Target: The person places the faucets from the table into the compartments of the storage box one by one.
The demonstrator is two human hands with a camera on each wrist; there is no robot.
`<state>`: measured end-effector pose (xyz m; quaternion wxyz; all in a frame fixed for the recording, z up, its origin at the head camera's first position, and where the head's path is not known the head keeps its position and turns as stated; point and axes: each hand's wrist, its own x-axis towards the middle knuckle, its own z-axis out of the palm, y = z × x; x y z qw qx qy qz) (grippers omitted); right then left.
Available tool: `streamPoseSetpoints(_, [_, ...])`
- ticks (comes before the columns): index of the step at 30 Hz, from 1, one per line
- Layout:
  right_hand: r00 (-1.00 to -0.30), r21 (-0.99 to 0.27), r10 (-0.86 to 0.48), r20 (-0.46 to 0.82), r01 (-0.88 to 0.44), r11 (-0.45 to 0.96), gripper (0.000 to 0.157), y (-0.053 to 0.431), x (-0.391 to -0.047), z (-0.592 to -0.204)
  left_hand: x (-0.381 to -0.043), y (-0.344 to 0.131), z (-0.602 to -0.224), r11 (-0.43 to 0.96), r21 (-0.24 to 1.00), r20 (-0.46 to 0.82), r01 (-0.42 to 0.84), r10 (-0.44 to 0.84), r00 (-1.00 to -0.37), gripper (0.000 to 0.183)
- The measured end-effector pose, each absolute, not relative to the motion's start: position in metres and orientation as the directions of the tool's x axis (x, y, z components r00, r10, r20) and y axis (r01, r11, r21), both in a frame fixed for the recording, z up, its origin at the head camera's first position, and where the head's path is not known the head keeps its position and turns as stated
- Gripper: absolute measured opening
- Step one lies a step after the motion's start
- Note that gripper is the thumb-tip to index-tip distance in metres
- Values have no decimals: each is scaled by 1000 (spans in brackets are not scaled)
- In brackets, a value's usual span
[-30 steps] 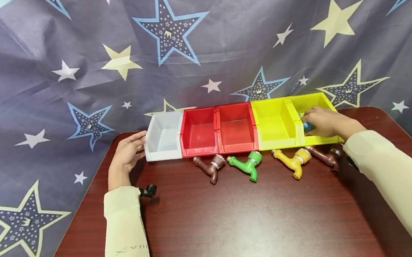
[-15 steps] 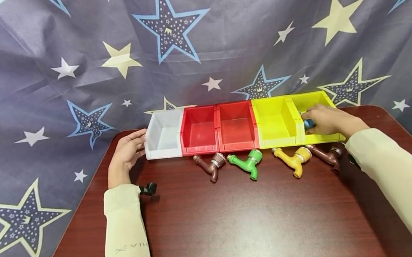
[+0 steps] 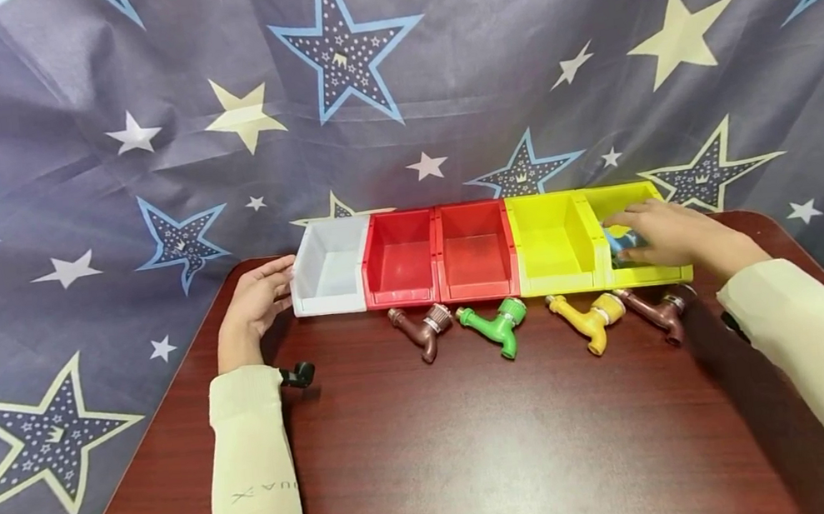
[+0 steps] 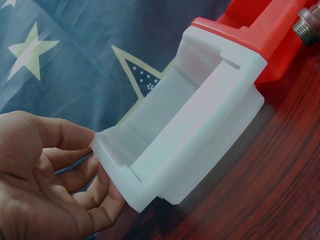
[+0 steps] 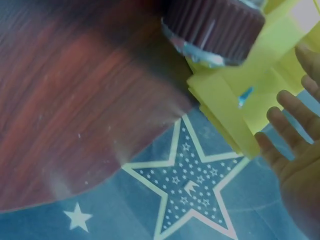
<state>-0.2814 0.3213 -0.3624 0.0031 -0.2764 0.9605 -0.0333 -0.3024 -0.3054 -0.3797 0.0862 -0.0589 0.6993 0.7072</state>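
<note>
My left hand touches the outer left side of a white storage bin. In the left wrist view, its fingertips rest against the bin's end wall and rim. My right hand is over the rightmost yellow bin, fingers spread and fairly straight. Beneath it lies a blue object, partly hidden, its kind unclear. In the right wrist view, the fingers hold nothing visible. Just in front of that bin is a dark brown tap, its ribbed knob large in the right wrist view.
Two red bins and another yellow bin join the row. In front lie a brown tap, a green tap and a yellow tap on the wooden table. A star-patterned cloth hangs behind.
My right hand has let go of the blue object in the rightmost yellow bin, its fingers spreading and shifting slightly right. The left hand stays at the white bin.
</note>
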Motion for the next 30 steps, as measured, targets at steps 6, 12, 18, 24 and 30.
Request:
streamPoseSetpoints(6, [-827, -25, -558, 63, -560, 828, 51, 323, -269, -354, -307, -307, -384, -14, 978, -206, -206, 33, -978, 50])
streamPoseSetpoints(12, [-784, 39, -609, 123, -609, 792, 48, 326, -256, -350, -315, -313, -395, -25, 980, -195, -195, 32, -980, 48])
streamPoseSetpoints(18, [-708, 55, -670, 224, -677, 734, 47, 329, -245, -354, -317, -315, -399, -30, 981, -192, -193, 33, -981, 49])
streamPoseSetpoints(24, [-664, 79, -698, 268, -707, 703, 45, 331, -229, -361, -318, -315, -399, -24, 980, -195, -195, 27, -980, 49])
streamPoseSetpoints(30, [-626, 100, -718, 303, -729, 678, 47, 333, -214, -370, -317, -314, -399, -28, 982, -187, -188, 28, -982, 48])
